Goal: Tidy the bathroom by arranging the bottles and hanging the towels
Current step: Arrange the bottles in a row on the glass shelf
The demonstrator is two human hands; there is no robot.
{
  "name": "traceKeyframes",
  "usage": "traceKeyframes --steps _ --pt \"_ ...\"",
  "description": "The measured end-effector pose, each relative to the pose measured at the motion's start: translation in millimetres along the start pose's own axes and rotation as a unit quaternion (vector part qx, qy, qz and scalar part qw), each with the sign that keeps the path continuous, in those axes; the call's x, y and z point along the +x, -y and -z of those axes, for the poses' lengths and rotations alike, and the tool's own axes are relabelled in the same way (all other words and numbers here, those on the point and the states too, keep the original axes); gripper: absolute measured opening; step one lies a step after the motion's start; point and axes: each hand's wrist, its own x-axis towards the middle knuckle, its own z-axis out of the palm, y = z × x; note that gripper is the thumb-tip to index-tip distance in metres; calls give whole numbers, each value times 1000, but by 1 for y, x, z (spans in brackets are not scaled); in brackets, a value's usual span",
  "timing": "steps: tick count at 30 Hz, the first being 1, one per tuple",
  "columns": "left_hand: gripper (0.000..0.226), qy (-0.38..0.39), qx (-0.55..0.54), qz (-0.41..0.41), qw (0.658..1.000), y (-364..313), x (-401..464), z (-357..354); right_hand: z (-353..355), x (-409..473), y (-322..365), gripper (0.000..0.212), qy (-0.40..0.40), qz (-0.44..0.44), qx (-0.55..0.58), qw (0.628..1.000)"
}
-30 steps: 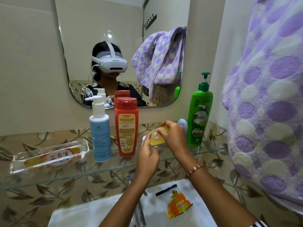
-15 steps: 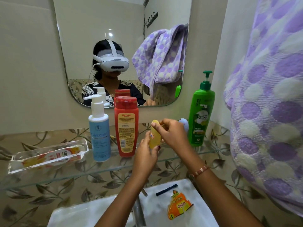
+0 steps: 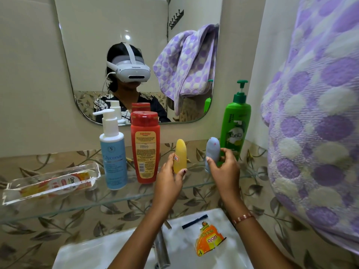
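- So, the left hand (image 3: 169, 176) is wrapped around the lower half of a small yellow bottle (image 3: 180, 156), thumb on its front by a little sticker; the bottle stands upright on the glass shelf (image 3: 58, 205), just right of the red bottle (image 3: 145, 147)
- The right hand (image 3: 223, 167) is curled around a small grey-blue bottle (image 3: 212, 150), thumb on one side and fingers round the other; that one's upright too, close in front of the green pump bottle (image 3: 234, 129) labelled Vatika; can't tell if its base is actually touching the glass, the hand covers it
- The two small bottles are near each other with a clear gap between them
- Left of the red bottle, just beside it, a blue pump bottle (image 3: 113, 154) with a white pump; further left on the same shelf a clear plastic tray (image 3: 51, 183) with an orange-and-white tube lying in it
- A purple-and-white spotted towel (image 3: 314, 117) hangs down the right side and fills most of that edge; you also get it reflected in the mirror (image 3: 97, 45) above the shelf
- Below the shelf, the white sink (image 3: 97, 253) with a metal tap (image 3: 161, 247) between the forearms; an orange sachet (image 3: 208, 240) lies on the sink's rim to the right, with a dark thin strip just above it
- A beaded bracelet (image 3: 242, 218) on the right wrist
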Motion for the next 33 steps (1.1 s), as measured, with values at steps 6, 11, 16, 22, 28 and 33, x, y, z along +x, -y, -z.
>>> traceKeyframes --steps 6,11,16,22,28,33 --pt "62 2 22 -8 1000 -2 2 -6 -5 0 1 17 41 3 12 999" --pt "61 -2 31 6 999 -5 6 -13 -17 -8 3 22 61 16 1 998" --pt "60 9 30 11 999 -4 4 -12 -16 -10 0 25 63 14 -8 998" --pt "57 7 19 11 1000 -4 2 -11 -11 -13 -2 30 57 9 -29 998" --pt "55 13 24 9 1000 -6 2 -9 -9 -15 -1 30 59 6 -37 998" --pt "54 5 41 4 999 -5 -5 -7 -5 -24 -2 43 46 -8 -13 999"
